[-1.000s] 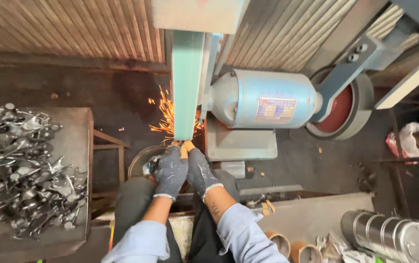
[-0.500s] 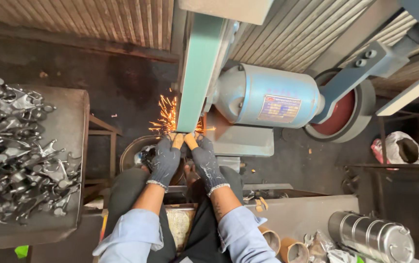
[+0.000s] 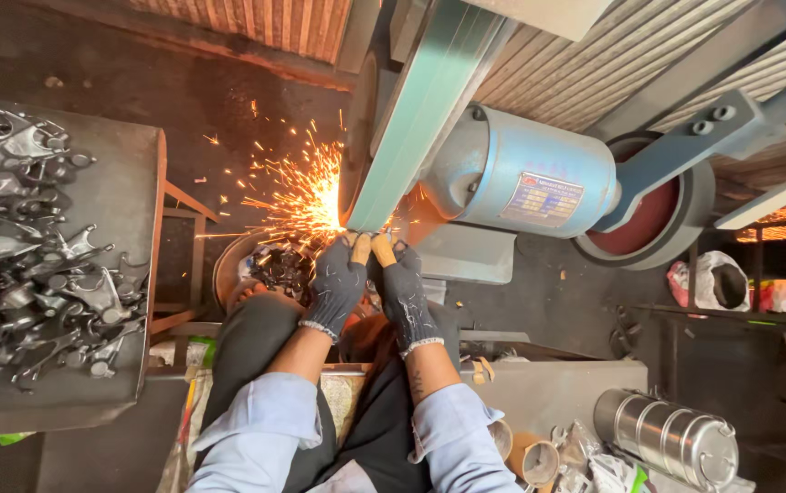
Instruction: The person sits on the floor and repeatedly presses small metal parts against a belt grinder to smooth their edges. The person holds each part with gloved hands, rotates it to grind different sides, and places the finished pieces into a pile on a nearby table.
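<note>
Between both gloved hands: sanding belt's foot.

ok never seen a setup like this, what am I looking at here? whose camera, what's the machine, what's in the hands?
The camera sits on the worker's head and looks down at their own arms. Both hands wear dark gloves: left hand, right hand. Together they press a small workpiece, hidden by the fingers, against a green abrasive belt, which throws orange sparks. The blue drum is the electric motor with a red wheel beside it. At left, a metal table carries a heap of grey metal parts. At lower right lies a stacked steel lunch container.
</note>
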`<state>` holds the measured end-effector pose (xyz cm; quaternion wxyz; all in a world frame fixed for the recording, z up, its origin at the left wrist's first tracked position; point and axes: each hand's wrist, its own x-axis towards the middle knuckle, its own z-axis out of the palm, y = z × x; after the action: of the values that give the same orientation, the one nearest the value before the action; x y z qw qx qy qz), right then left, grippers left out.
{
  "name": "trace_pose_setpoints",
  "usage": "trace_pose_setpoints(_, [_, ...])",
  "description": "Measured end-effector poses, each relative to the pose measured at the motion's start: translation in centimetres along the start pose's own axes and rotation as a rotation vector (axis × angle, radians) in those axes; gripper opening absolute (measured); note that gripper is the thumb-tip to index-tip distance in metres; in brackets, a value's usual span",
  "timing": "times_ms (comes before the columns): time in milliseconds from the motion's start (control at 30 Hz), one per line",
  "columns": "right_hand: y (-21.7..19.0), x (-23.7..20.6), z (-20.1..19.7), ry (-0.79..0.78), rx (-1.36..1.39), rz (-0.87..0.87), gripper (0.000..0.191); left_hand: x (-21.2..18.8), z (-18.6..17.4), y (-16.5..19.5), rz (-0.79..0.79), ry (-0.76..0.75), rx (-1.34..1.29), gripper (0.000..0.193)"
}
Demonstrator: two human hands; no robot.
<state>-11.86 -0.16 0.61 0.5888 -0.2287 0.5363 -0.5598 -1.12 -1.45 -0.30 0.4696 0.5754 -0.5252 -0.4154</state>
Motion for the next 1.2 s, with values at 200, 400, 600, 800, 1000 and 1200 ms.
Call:
trace_pose_setpoints(200, [-0.3,-0.7,-0.3,0.057,0.072,0.082,0.019,0.3,0.2,-0.5,0.049,-0.050,0.006,0.029])
trace_pose_setpoints(400, [-0.2,-1.0,0.2,0.126,0.209,0.079,0.020,0.7,-0.5,0.6,-0.031,-0.185,0.171,0.030])
trace_pose_setpoints(600, [-2.2,-4.3,1.0,-0.249,0.651,-0.133,0.021,0.8,-4.8,3.2,-0.036,-0.568,-0.126,0.031])
trace_pose_setpoints(800, [-3.8,-8.3,0.0,0.021,-0.314,-0.069,0.064,-4.6,-7.1,4.5,0.163,-0.602,0.528,0.037])
trace_pose_setpoints(1000, [-2.0,-5.4,1.3,-0.180,-0.279,-0.109,0.048,-1.2,-8.9,5.0,0.038,-0.588,0.073,0.031])
trace_pose_setpoints(1200, [-0.8,-1.3,3.5,-0.123,-0.454,-0.039,0.035,0.6,-7.5,2.2,-0.017,-0.278,0.364,0.030])
